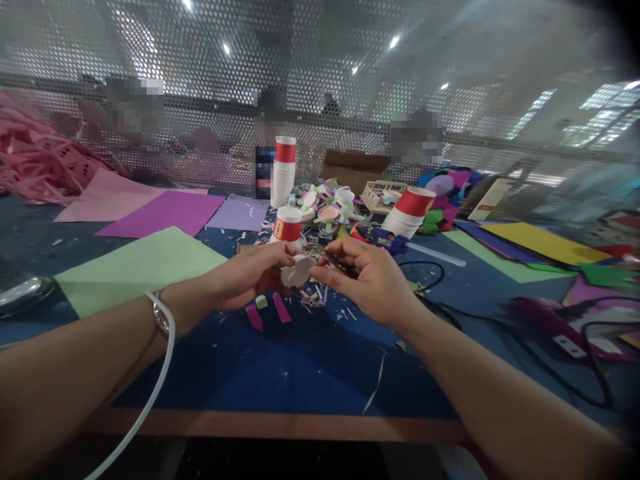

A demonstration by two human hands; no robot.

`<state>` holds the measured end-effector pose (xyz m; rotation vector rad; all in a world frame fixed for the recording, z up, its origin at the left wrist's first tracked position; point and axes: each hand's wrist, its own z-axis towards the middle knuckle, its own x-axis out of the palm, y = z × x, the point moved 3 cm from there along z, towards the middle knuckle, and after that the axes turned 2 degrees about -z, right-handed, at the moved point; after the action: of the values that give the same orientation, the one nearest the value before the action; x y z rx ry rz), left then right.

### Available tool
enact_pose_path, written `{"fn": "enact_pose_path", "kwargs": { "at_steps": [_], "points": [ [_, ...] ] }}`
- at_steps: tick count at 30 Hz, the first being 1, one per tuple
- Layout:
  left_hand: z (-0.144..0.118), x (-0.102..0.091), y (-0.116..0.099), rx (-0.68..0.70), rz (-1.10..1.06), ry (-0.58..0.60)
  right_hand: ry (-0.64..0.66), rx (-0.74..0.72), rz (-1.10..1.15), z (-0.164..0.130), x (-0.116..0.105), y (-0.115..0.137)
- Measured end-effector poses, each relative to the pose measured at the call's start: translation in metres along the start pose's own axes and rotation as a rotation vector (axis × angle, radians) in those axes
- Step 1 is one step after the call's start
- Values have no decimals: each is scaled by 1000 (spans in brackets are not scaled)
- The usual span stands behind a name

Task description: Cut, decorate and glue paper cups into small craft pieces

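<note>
My left hand (250, 273) holds a paper cup (296, 272) on its side, its white bottom facing me, above the blue table cover (280, 367). My right hand (367, 273) is closed around a thin dark tool, likely scissors (336, 261), whose tip touches the cup's edge. Under the hands lie small paper scraps and two magenta strips (281, 308). A red-and-white cup (287, 225) stands upside down just behind my left hand.
Sheets of coloured paper lie left, green (135, 267) and purple (165, 212), and right, yellow (545, 241). A stack of cups (283, 172), a tipped stack (411, 212), finished paper pieces (327, 203) and black cables (500, 327) sit behind. People sit beyond a mesh screen.
</note>
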<state>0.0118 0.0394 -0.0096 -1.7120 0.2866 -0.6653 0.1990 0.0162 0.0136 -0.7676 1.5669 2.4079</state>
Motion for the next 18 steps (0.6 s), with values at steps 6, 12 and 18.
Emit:
{"fn": "enact_pose_path", "kwargs": {
  "at_steps": [6, 12, 18],
  "points": [
    [-5, 9, 4, -81, -25, -8, -6, -80, -41, 0, 5, 0],
    [-10, 16, 0, -107, -37, -20, -35, -49, -9, -1, 4, -3],
    [-12, 19, 0, -94, 7, -7, -42, -42, -8, 0, 4, -5]
  ]
}}
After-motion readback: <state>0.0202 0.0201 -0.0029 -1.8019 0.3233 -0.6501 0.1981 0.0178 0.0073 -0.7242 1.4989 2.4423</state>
